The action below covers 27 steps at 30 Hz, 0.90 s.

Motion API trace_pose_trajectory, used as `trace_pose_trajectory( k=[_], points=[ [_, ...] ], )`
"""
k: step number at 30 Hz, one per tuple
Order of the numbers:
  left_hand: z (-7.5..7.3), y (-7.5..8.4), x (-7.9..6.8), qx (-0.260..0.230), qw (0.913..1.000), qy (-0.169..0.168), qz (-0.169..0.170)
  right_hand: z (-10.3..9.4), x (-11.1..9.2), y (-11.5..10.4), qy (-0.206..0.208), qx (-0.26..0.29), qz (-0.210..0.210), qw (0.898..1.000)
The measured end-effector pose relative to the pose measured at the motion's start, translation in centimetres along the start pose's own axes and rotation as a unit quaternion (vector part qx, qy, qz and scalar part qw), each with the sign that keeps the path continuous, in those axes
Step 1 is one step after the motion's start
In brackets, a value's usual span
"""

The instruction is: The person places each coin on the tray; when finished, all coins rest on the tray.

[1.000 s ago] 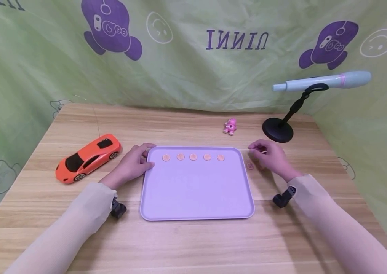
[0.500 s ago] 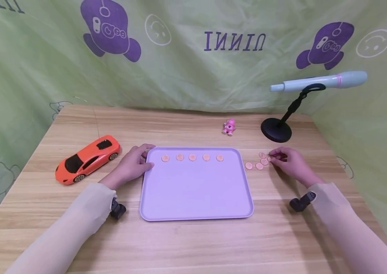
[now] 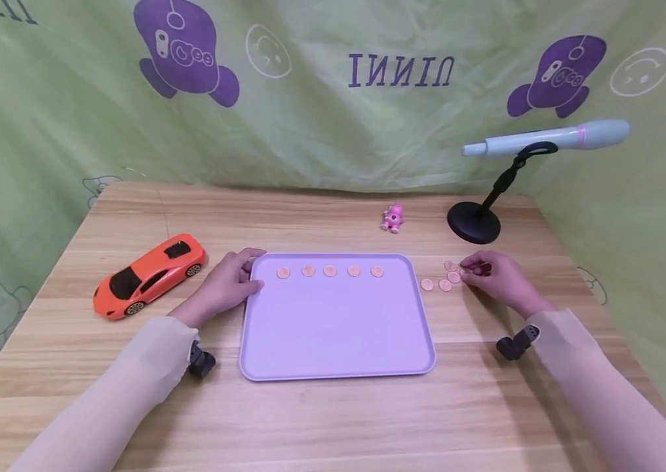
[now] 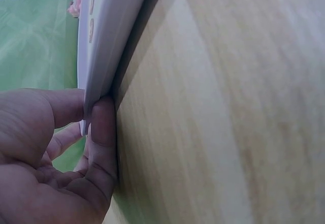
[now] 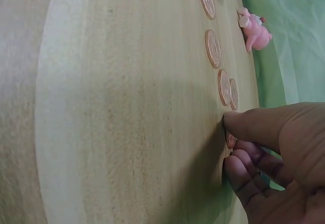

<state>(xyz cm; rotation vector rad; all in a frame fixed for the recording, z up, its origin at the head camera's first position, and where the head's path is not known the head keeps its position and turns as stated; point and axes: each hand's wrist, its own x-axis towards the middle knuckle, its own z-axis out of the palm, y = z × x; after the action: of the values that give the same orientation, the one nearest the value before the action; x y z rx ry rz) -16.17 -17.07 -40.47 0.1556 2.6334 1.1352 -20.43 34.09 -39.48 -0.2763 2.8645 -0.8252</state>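
My left hand (image 3: 228, 280) grips the left rim of a lilac tray (image 3: 339, 328), thumb above and fingers beneath in the left wrist view. Several copper-coloured coins (image 3: 330, 271) lie in a row along the tray's far side. Right of the tray, more coins (image 5: 213, 49) are spread flat on the wooden table, two of them overlapping. My right hand (image 3: 501, 278) is low at the right end of this group. It pinches a coin (image 5: 231, 140) between thumb and fingertips, and the coin is partly hidden by the thumb.
An orange toy car (image 3: 150, 275) stands left of the tray. Behind the tray is a small pink figurine (image 3: 392, 218). A pale blue microphone (image 3: 545, 139) rests on a black stand (image 3: 474, 221) at the back right, before a green curtain (image 3: 309, 144).
My right hand has moved right from beside the tray to the far end of the loose coins, uncovering them, and has stayed there. My left hand has kept its grip on the tray.
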Motion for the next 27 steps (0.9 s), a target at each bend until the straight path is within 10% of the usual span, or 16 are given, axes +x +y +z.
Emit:
trace_pose_trajectory(
  k=[27],
  points=[
    [-0.05,0.19,-0.04,0.003,1.0,0.001,0.0,0.14,-0.37,0.17,0.079,0.025,0.016,0.996]
  ],
)
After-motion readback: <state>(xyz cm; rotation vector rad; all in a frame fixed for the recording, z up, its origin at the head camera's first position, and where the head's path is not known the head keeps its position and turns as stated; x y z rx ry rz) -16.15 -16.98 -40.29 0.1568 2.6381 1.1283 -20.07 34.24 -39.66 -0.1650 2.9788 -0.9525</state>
